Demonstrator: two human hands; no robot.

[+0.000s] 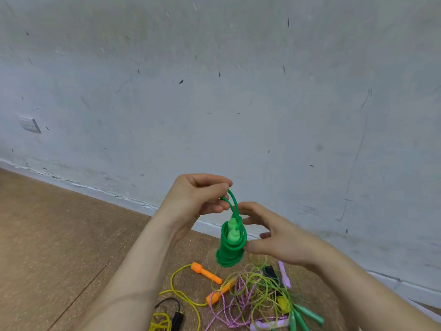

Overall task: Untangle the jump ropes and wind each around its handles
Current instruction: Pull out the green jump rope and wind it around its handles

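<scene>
Left hand [198,194] pinches green rope [229,255] wound over half-hidden handles [232,235].

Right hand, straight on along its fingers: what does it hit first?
The green rope wound on its handles: the right hand points left at that coil, fingertips close beside it. The thumb may touch it already; depth is unclear.

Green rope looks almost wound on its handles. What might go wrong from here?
1. The left hand only pinches the end loop of the green plastic jump rope, and the right hand lies open beside the coil, so turns may slacken and slide off the pale green handles.
2. The bundle hangs above the tangled pile of coloured ropes on the brown floor; if dropped, its loose loop could snag there.
</scene>
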